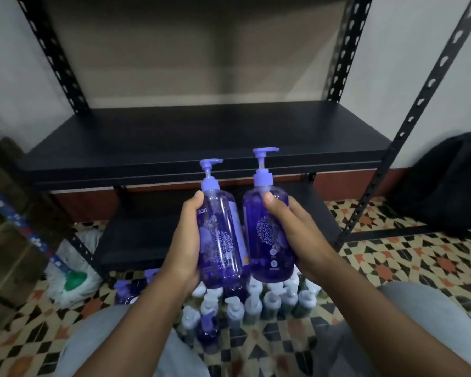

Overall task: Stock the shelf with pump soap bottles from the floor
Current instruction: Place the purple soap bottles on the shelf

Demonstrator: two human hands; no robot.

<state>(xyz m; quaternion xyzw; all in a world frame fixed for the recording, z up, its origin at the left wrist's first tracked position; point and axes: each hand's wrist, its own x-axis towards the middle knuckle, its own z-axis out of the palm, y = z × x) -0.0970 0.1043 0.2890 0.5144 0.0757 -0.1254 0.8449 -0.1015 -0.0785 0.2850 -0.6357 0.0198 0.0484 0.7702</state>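
The left hand (pixel 184 240) wraps around the side of one purple pump bottle (pixel 220 238), thumb up near its shoulder, fingers hidden behind it. The right hand (pixel 297 235) grips a second purple bottle (pixel 267 235) the same way, thumb pressed just under the pump collar. The two bottles are held nearly upright between the hands, side by side and close to touching, both pump heads pointing right. Just beyond the pump tops runs the front edge of the black shelf (pixel 201 137), its board stretching away past the hands. Below the wrists, between the person's grey-clad knees, a cluster of floor bottles (pixel 253 303) stands on the patterned tile floor (pixel 392 262). A white plastic bag (pixel 71 273) lies left of the left forearm.
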